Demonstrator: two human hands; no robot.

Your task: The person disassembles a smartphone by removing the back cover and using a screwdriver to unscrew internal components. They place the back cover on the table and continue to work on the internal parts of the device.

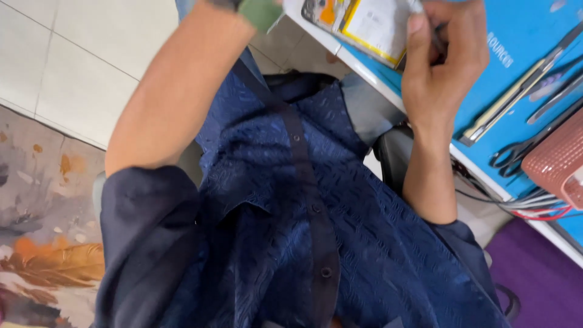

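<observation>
Head view, looking steeply down my own chest: the opened phone lies at the top of the frame on the near edge of the desk, back cover off, a pale battery framed in yellow showing, part of it running out of view. My right hand is curled almost closed over its right side, thumb and fingers pinched on a thin dark tool whose tip I cannot make out. My left hand is cut off by the top edge; only the forearm and a green scrap beside it show, so I cannot tell whether it is open or gripping.

My worry is the edge. The phone sits right at the white rim above the tiled floor, and a hard push from my right hand could slide it off. Working with my head tipped away from the device, I could also let the tool slip into the battery.

Further right on the blue mat lie tweezers and scissors, with a pink basket and loose cables hanging off the desk, which my elbow might snag.
</observation>
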